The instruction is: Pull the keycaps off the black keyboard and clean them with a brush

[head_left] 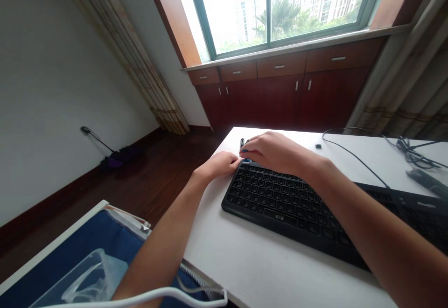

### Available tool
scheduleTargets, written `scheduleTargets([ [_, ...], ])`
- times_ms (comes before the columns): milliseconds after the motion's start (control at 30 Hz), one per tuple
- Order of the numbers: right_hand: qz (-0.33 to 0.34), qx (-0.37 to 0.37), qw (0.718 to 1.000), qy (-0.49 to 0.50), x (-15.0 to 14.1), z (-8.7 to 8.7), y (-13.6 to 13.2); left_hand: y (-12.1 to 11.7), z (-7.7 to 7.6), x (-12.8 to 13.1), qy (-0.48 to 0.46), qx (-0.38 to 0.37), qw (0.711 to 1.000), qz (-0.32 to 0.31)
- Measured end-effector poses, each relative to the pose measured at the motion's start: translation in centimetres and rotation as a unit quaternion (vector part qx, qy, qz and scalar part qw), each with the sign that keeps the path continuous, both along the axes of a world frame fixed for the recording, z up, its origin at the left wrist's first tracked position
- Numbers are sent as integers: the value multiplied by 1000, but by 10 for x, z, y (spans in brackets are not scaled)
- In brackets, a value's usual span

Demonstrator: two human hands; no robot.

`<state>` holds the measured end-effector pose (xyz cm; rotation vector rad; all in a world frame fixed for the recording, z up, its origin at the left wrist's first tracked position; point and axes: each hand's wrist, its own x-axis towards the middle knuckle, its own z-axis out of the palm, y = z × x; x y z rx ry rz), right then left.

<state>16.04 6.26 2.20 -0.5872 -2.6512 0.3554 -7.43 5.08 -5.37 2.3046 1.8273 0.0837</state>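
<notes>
A black keyboard [276,191] with dark square key positions, apparently without its keycaps, lies at an angle on the white table. At its far left corner my left hand [222,162] is closed, thumb and fingers pressed together; what they grip is hidden. Over the keyboard's far edge bends my right hand [268,149], its fingertips closed around a small blue piece [246,160] close to my left thumb. The piece's exact kind is too small to tell. Just beyond the fingers stands a small dark-and-silver item [242,143], partly covered by my right hand.
A tiny black part [318,146] lies on the white table [224,247] behind the keyboard. A cable [353,151] runs to a coil at the right. Lower left, a clear plastic container [94,275] rests on blue fabric beside a white bar [168,291].
</notes>
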Motion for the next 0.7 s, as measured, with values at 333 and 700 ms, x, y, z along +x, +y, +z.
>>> scheduleTargets([
  [333,22,-34,999,-33,-5,-7,-4,0,1,-2,-17,-16,1000,11],
  [700,35,-57,998,-22,-2,-14,6,0,2,0,-11,-19,999,24],
])
